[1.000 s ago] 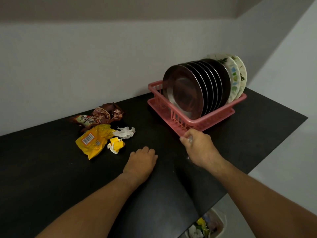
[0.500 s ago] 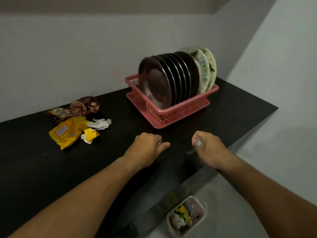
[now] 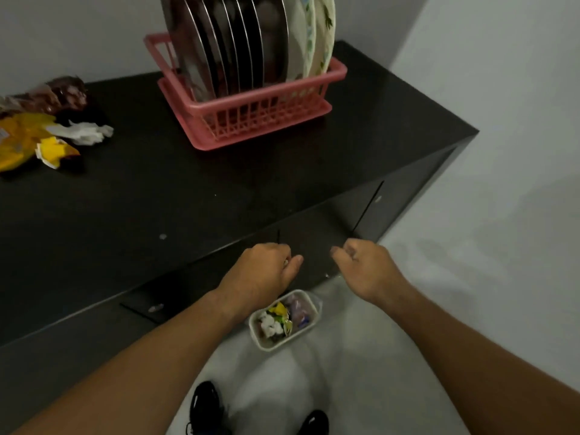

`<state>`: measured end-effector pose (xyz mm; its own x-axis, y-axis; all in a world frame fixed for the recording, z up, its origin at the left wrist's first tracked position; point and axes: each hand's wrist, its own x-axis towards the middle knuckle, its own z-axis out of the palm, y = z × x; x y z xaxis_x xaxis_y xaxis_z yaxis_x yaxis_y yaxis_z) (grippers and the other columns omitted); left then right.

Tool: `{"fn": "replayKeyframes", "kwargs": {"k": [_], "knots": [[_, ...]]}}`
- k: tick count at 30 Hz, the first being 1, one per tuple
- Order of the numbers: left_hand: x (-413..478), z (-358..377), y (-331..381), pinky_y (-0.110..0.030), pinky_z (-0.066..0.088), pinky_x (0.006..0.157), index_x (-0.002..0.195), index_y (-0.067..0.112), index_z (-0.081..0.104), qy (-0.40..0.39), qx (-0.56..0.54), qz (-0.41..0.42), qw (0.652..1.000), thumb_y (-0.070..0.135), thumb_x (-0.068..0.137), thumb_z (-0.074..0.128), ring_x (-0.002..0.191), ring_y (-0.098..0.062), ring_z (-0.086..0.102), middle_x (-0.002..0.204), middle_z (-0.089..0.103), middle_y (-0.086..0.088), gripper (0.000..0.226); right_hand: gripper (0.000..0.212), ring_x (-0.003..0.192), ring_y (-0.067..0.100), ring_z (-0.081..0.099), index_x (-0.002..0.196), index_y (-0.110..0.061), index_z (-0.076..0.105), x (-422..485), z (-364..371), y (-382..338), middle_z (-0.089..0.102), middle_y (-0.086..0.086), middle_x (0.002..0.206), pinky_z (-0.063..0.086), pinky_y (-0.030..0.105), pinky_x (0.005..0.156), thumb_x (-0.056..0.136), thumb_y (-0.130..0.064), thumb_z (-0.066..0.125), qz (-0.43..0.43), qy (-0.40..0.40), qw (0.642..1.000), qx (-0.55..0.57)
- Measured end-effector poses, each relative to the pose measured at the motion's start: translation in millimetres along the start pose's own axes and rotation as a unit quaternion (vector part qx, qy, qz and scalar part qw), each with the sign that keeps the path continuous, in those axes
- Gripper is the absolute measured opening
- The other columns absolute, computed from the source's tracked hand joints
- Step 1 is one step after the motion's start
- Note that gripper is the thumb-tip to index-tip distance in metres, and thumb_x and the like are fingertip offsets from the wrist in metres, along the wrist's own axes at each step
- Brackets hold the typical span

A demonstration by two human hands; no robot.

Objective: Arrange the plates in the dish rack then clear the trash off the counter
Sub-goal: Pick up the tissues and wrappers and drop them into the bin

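While the wrappers (image 3: 37, 133) lie heaped at the far left of the tabletop (image 3: 219, 189), their pile stretching roughly far-to-near, the left hand (image 3: 263, 271) and right hand (image 3: 364, 268) hang loosely fisted over the bin (image 3: 310, 324) on the floor, and whether either pinches a scrap I cannot tell. Any small piece released off-centre could miss the narrow bin. Farther right, the plates (image 3: 238, 48) stand on edge in the rack (image 3: 260, 120), faces turned left.
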<state>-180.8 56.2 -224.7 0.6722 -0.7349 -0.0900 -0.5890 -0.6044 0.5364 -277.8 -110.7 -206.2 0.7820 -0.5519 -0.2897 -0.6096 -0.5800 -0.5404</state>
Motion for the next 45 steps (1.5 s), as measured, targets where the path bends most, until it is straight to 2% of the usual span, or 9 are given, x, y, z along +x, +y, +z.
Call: {"fn": "replayKeyframes", "kwargs": {"k": [5,13,17,24,28,32,36,40,45], "knots": [[-5,61,-26,-0.033,0.047,0.064,0.074,0.024,0.052,-0.079,0.019,-0.053,0.995,0.043,0.098,0.045,0.07,-0.014,0.055,0.078,0.058,0.002,0.032,0.041,0.059,0.017,0.046,0.059,-0.016,0.041,6,38,44,0.047,-0.001,0.06,0.028,0.031,0.056,0.099,-0.026,0.047,0.003,0.005,1.0,-0.005],[-6,198,-133,-0.037,0.052,0.07,0.088,0.021,0.058,-0.099,0.088,-0.1,0.986,0.031,0.1,0.042,0.08,-0.024,0.062,0.092,0.065,-0.003,0.023,0.028,0.075,0.023,0.057,0.086,-0.011,0.058,61,181,139,0.059,0.006,0.079,0.049,0.036,0.067,0.101,-0.029,0.043,-0.023,-0.017,0.999,-0.042],[1,268,-193,-0.034,0.05,0.077,0.102,0.024,0.066,-0.1,0.109,-0.105,0.983,0.039,0.101,0.04,0.092,-0.023,0.064,0.102,0.067,0.0,0.03,0.016,0.081,0.021,0.059,0.102,-0.017,0.05,116,272,181,0.059,0.002,0.09,0.048,0.035,0.066,0.103,-0.031,0.043,-0.05,-0.076,0.994,-0.065],[-11,361,-291,-0.034,0.047,0.065,0.075,0.029,0.056,-0.042,0.049,-0.167,0.984,0.052,0.096,0.037,0.068,-0.009,0.055,0.071,0.055,0.009,0.036,0.046,0.122,0.032,0.044,0.127,-0.018,0.047,203,464,222,0.046,0.01,0.133,0.037,0.049,0.103,0.096,-0.051,0.039,-0.122,-0.222,0.958,-0.131],[-22,393,-315,-0.036,0.048,0.062,0.081,0.033,0.048,-0.011,-0.06,-0.2,0.978,0.036,0.096,0.036,0.066,-0.009,0.055,0.07,0.057,0.006,0.02,0.057,0.141,0.034,0.025,0.149,-0.008,0.027,219,548,241,0.024,0.014,0.155,0.022,0.049,0.116,0.098,-0.035,0.034,-0.119,-0.338,0.919,-0.166],[-19,403,-314,-0.042,0.05,0.071,0.104,0.042,0.037,-0.097,-0.148,-0.215,0.96,0.031,0.102,0.034,0.076,-0.025,0.058,0.086,0.063,-0.013,0.012,0.051,0.14,0.039,0.033,0.143,-0.002,0.042,234,562,255,0.034,0.021,0.153,0.028,0.047,0.116,0.097,-0.019,0.054,-0.13,-0.381,0.901,-0.162],[-6,397,-301,-0.032,0.048,0.059,0.106,0.043,0.032,-0.098,-0.112,-0.209,0.966,0.027,0.101,0.039,0.065,-0.013,0.056,0.084,0.063,-0.002,0.018,0.042,0.116,0.03,0.057,0.126,-0.007,0.055,243,548,262,0.06,0.012,0.124,0.044,0.036,0.092,0.089,-0.022,0.068,-0.141,-0.274,0.939,-0.154],[13,389,-291,-0.013,0.039,0.058,0.103,0.035,0.051,-0.029,-0.042,-0.17,0.984,0.028,0.097,0.051,0.072,-0.004,0.055,0.086,0.058,0.011,0.009,0.035,0.107,0.027,0.057,0.114,-0.011,0.067,241,545,269,0.066,0.008,0.115,0.041,0.038,0.096,0.086,-0.031,0.072,-0.146,-0.238,0.942,-0.187],[28,415,-297,-0.019,0.047,0.081,0.11,0.024,0.068,0.006,-0.004,-0.147,0.989,0.026,0.089,0.065,0.088,-0.004,0.054,0.107,0.045,0.011,0.022,0.028,0.111,0.031,0.057,0.114,-0.01,0.067,239,538,269,0.063,0.012,0.117,0.046,0.04,0.097,0.09,-0.023,0.063,-0.136,-0.256,0.946,-0.145]]}}
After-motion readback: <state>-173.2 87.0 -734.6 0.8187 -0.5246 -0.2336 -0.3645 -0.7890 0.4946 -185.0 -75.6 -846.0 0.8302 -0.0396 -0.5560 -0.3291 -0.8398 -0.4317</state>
